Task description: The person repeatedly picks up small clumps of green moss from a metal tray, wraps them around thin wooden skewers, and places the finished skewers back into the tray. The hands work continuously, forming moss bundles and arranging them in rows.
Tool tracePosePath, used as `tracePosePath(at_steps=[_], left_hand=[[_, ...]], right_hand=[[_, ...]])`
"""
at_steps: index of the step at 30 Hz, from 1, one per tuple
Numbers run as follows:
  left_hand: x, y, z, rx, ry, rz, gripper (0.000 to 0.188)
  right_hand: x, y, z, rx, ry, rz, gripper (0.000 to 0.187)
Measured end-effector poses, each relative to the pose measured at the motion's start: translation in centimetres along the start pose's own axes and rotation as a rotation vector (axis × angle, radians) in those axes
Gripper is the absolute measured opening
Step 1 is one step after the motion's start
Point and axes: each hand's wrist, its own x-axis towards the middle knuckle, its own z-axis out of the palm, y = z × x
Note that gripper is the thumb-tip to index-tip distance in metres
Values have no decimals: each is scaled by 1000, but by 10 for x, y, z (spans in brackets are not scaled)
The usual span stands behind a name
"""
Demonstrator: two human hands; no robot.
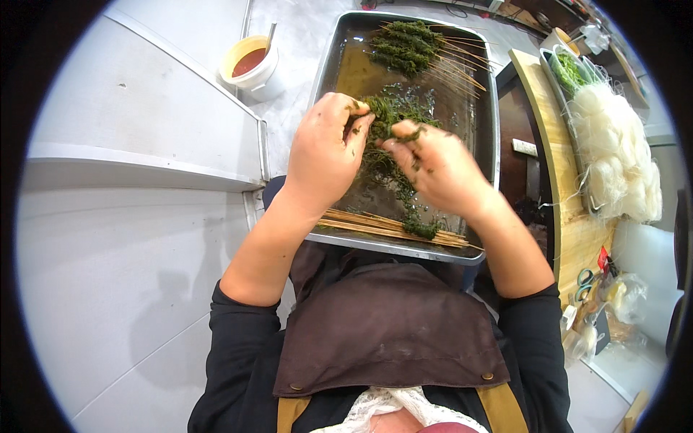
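Observation:
Both of my hands work over a metal tray. My left hand is closed in a pinch on a clump of wet dark green seaweed-like strands. Beside it, my right hand has thumb and fingers drawn together at the clump's other side, with green bits stuck to them. Whether a skewer runs inside the clump is hidden. Loose green strands trail below on the wet tray bottom. Along the near edge lie several bare wooden skewers, and a small green lump rests over them.
Skewers loaded with greens lie at the tray's far end, sticks pointing right. A white bucket of red sauce with a handle in it stands far left. On the wooden table at right are white noodle bundles and scissors.

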Motion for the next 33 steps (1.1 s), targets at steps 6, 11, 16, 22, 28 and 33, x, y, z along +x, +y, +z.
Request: tracePosePath(at_steps=[6, 11, 16, 22, 28, 33], left_hand=[[-16, -2, -4, -983, -388, -500, 15], [-26, 0, 6, -992, -136, -505, 13], [-33, -1, 15, -135, -77, -103, 10], [-39, -1, 8, -243, -379, -212, 8], [-44, -2, 11, -1243, -296, -654, 14], [-47, 1, 19, -807, -146, -508, 12]], right_hand=[[19, 29, -21, 216, -19, 85, 16], [-9, 19, 22, 324, -101, 86, 15], [-11, 3, -3, -84, -237, -4, 14], [15, 18, -40, 18, -285, -35, 20], [-12, 39, 7, 546, -157, 340, 20], [-34, 21, 28, -217, -67, -75, 10]])
